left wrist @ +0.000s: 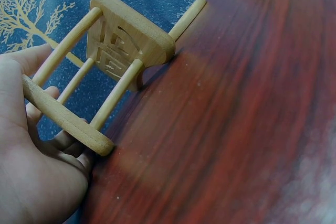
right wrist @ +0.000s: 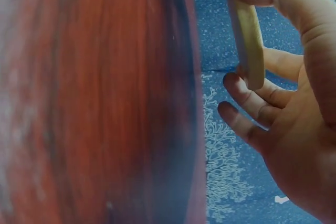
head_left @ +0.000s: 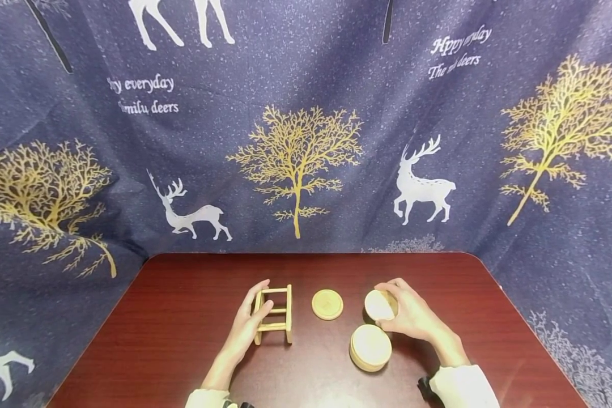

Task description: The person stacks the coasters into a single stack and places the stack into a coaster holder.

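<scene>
In the head view my left hand grips the near side panel of a small wooden coaster rack, thumb on one side and fingers on the other. The left wrist view shows the rack's far panel with cut-out characters, joined by round rods. My right hand pinches a round wooden coaster by its edges between thumb and fingers. Seen edge-on in the right wrist view, that coaster is tilted. Just in front of it stands a short stack of coasters.
A single round coaster lies flat between the rack and the stack. All of this is on a dark red wooden table. Behind the table hangs a blue cloth printed with deer and trees.
</scene>
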The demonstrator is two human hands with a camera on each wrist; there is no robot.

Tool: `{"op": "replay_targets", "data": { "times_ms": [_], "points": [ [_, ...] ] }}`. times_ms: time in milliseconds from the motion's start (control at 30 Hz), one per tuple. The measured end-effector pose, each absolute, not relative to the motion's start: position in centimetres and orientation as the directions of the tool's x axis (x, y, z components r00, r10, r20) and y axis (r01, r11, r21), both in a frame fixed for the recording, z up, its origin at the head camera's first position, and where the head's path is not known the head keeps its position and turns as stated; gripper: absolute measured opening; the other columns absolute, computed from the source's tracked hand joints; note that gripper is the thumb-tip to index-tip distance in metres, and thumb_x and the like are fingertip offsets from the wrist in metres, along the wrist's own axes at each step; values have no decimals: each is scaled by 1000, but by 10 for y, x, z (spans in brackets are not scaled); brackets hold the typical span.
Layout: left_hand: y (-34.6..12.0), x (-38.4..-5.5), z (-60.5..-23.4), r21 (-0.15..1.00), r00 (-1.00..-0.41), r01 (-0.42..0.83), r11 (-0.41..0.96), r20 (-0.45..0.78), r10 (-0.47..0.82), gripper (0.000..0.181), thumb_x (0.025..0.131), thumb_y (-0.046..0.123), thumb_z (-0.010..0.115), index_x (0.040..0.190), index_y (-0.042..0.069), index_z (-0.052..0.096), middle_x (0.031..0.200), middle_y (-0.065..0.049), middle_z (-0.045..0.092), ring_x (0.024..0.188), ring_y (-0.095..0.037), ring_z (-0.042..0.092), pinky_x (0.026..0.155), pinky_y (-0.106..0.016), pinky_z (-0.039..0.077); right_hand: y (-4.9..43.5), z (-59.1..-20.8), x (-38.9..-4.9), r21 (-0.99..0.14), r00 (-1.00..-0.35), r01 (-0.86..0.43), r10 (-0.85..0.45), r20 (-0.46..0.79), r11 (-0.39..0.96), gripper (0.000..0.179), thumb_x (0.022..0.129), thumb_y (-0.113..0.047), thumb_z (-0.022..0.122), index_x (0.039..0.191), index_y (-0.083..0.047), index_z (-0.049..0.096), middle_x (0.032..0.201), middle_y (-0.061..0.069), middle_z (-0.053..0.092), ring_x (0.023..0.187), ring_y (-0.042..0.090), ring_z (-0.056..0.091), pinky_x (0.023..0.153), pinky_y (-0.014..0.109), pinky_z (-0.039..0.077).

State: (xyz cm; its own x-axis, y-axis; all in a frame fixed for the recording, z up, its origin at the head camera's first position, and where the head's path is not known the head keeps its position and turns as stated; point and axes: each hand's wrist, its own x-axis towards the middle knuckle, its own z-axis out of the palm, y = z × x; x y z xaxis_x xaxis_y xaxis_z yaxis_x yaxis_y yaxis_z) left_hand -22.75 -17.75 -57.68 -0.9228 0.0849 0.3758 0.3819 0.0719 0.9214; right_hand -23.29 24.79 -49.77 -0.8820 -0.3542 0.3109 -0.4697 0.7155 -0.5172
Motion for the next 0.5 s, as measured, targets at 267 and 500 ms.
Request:
{"op": "replay_targets", "data": {
  "times_ms": [267, 500],
  "points": [
    [-168, -210, -543, 939, -944, 329, 98, 325, 59, 52, 112, 19, 65, 162, 14, 54, 167, -21, 48, 144, -27, 47, 103, -32, 46, 249, -493, -228, -512, -853, -518, -375, 362, 685, 73, 65, -27, 101, 131, -10, 74, 116, -4, 64, 102, 16, 64, 88, 41, 56],
    [-163, -204, -528, 971, -979, 206, 123, 203, 35, 55, 110, 14, 65, 163, 6, 50, 170, -16, 47, 152, -31, 41, 112, -40, 43, 250, -489, -226, -500, -835, -548, -401, 377, 671, 76, 64, -31, 100, 131, -10, 73, 116, -4, 63, 102, 16, 63, 87, 40, 55]
  ]
}}
